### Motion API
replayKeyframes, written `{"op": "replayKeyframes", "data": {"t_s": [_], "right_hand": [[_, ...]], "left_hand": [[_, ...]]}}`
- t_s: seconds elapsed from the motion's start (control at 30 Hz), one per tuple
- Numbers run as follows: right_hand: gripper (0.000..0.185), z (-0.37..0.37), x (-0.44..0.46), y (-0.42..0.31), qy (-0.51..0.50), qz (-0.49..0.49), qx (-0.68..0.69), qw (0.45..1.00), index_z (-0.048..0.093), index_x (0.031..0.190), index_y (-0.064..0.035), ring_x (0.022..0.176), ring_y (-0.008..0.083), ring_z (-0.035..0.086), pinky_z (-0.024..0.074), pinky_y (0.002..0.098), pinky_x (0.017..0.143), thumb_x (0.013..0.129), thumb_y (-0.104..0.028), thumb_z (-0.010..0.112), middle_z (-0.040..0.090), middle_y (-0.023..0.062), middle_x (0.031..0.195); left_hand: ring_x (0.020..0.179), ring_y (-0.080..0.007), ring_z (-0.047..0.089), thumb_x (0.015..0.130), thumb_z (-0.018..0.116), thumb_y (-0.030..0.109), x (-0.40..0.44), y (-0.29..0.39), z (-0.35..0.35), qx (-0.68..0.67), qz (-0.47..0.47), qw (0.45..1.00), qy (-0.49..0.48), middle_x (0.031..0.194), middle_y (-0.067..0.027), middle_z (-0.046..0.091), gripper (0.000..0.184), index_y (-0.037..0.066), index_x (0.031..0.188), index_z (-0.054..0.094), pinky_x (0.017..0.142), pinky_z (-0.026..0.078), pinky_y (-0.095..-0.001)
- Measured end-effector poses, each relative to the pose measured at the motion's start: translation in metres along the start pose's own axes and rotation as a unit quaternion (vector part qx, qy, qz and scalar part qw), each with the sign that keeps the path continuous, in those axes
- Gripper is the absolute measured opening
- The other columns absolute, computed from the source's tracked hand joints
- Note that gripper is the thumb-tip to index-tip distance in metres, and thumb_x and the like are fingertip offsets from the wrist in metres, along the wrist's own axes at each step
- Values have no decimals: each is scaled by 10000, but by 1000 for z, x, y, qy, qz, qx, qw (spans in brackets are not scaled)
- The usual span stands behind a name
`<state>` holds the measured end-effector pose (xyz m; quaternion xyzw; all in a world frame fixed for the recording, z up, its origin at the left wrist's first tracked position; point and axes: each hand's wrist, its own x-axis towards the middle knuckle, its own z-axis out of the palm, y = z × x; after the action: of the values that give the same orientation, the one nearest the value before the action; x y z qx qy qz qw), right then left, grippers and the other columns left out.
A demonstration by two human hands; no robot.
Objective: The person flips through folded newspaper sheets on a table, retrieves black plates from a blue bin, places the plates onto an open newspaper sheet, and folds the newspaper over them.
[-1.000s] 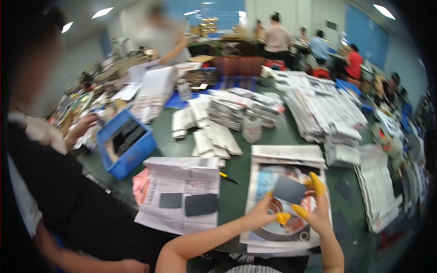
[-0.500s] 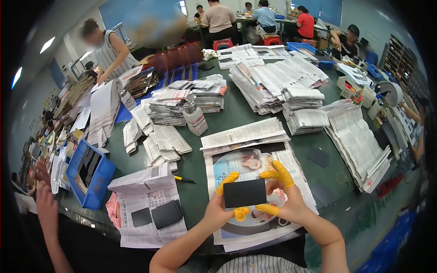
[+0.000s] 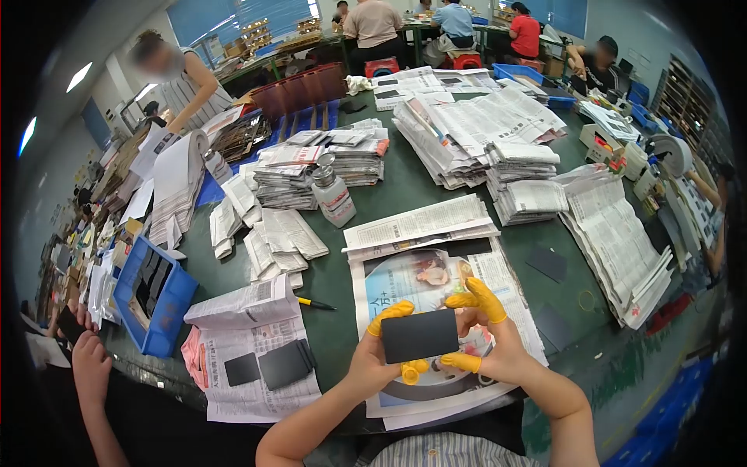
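Observation:
A dark rectangular plate (image 3: 421, 336) is held up level above a spread newspaper (image 3: 389, 284). My left hand (image 3: 373, 359) grips its left end, with yellow finger cots above and below the edge. At the right end, my right hand (image 3: 494, 342) steadies it between fingers and thumb, also in yellow cots. Part of the fingers is hidden behind the plate. To the left, another newspaper (image 3: 257, 335) carries a small stack of dark plates (image 3: 285, 364) and a single dark plate (image 3: 242, 370). A yellow-and-black pen (image 3: 316, 303) lies between the two papers.
A blue bin (image 3: 175, 307) of dark pieces stands at left, near a co-worker's hands (image 3: 87, 354). Folded paper packets (image 3: 284, 241), a glass bottle (image 3: 333, 194) and newspaper stacks (image 3: 482, 132) fill the table's far side. More newspapers (image 3: 611, 233) lie right.
My hands and the plate stay nearly in place, with the view shifting slightly. At far left, the co-worker's hands have lowered and now hold a dark piece. The person behind lifts a white sheet.

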<state>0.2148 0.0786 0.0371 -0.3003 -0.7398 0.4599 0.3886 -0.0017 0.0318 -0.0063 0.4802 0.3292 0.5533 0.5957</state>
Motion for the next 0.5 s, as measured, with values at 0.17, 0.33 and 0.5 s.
{"op": "replayKeyframes", "data": {"t_s": [0.17,0.33,0.5], "right_hand": [[955,1,0,3,6,-22,-1,1000,239,1423,-72,872,167,577,472,295,795,658,-108,810,562,101,1175],[966,1,2,5,3,-3,25,1000,247,1420,-75,857,166,585,476,294,788,642,-106,819,564,106,1172],[960,3,1,6,8,-15,25,1000,256,1416,-73,858,161,586,476,289,787,639,-108,820,563,108,1175]], "left_hand": [[1221,-216,450,683,713,-105,3,-2,-1,15,21,1000,-7,1339,-128,436,782,61,1350,341,1032,365,-360],[1201,-225,473,689,725,-99,2,-3,-1,40,27,999,-2,1330,-161,454,794,70,1358,333,1008,396,-365],[1250,-202,418,686,708,-73,1,-1,0,20,1,1000,0,1346,-87,423,790,61,1365,327,1061,317,-359]]}}
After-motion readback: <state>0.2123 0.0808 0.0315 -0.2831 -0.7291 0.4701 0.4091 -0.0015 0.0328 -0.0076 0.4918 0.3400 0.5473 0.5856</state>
